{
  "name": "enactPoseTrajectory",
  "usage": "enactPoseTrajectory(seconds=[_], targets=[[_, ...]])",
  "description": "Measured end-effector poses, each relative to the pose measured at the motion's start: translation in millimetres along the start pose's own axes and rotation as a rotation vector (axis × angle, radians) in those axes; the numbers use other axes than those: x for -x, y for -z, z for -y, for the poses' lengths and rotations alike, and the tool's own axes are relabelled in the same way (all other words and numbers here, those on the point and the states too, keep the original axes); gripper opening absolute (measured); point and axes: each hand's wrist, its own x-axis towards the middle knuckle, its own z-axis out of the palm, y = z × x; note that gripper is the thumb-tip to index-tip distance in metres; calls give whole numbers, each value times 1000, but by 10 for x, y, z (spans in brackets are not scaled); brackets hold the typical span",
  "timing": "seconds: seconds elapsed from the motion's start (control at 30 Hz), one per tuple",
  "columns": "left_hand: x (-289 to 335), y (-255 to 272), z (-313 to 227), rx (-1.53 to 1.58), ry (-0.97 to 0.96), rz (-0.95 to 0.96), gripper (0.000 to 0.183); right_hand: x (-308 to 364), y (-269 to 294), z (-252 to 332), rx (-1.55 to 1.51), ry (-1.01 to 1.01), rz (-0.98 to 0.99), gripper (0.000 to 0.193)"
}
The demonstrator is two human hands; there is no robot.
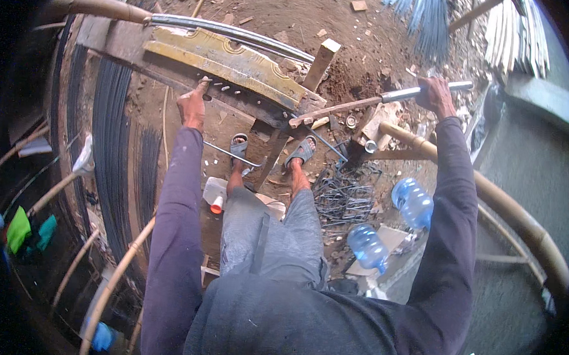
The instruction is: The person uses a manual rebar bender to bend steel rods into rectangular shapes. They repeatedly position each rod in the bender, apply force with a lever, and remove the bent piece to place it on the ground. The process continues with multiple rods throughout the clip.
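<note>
My right hand (435, 97) is closed round the silver pipe grip of a long bending bar (357, 106), held out to the right. The bar's rusty flat end reaches the right end of a wooden workbench beam (122, 43). On the beam's near edge stands a row of short metal pins (225, 88). My left hand (192, 105) is at the left end of that row, fingers drawn together against the edge; whatever they pinch is too small to make out. Behind the pins lies a yellow carved board (223, 59).
Bundles of long dark steel rods (112, 100) lie on the left. A pile of bent steel pieces (344, 199) lies right of my feet, near two blue water bottles (412, 202). Bamboo poles (512, 206) cross on the right. A bent rod (231, 155) juts out below the beam.
</note>
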Motion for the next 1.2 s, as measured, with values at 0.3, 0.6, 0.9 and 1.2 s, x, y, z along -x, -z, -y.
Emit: enactPoseTrajectory(seconds=[0.3, 0.6, 0.9, 1.2], targets=[[179, -9, -128, -170, -86, -47, 57, 1778, -805, 690, -19, -389, -2, 18], [448, -17, -269, -438, -150, -83, 79, 2816, -654, 2967, -228, -1096, 207, 24], [509, -4, -237, -385, -293, -74, 83, 2956, -501, 4423, -276, -1360, 44, 21], [487, 75, -222, -358, -273, -23, 70, 3089, -370, 4239, -261, -1217, 64, 23]])
